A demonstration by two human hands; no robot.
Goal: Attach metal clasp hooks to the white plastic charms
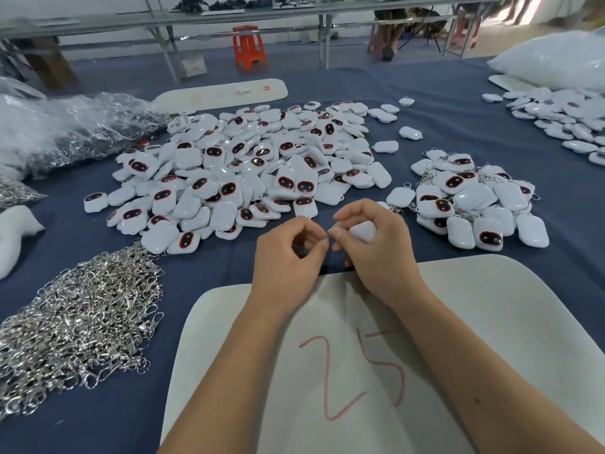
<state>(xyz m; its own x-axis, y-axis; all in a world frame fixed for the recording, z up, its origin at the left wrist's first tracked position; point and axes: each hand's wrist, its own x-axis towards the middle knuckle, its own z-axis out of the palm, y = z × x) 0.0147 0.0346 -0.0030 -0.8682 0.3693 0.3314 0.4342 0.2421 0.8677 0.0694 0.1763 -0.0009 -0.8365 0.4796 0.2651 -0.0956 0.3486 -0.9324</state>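
hands: both hands meet just past the far edge of the white board (491, 322), which has a red "25" on it.
left hand: left hand (288, 257) has its fingers curled in, thumb and first finger pinched tight on something tiny. a thin dark bit shows under the fingers (too small to tell if it is a hook).
right hand: right hand (373, 247) has its fingers curled round one white charm (362, 231), and its fingertips touch the left hand's fingertips.
big charm pile: a big heap of white charms (248, 172) with dark oval faces lies past the board, further away than the hands and a bit to the left.
small charm pile: a smaller heap of charms (474, 204) lies past the board's far right corner, near the right hand. shiny metal loops poke out between them.
hooks: a silver heap of metal clasp hooks (82, 326) lies just left of the board, on the blue cloth (98, 430).
bags: clear plastic bags (65, 126) with more metal bits sit far off to the left of the board, beyond the hook heap.
far right: more white charms (563, 119) and a big white bag (556, 60) sit far past the board on the right.
stool: an orange stool (248, 45) stands on the floor, well past the big charm pile.
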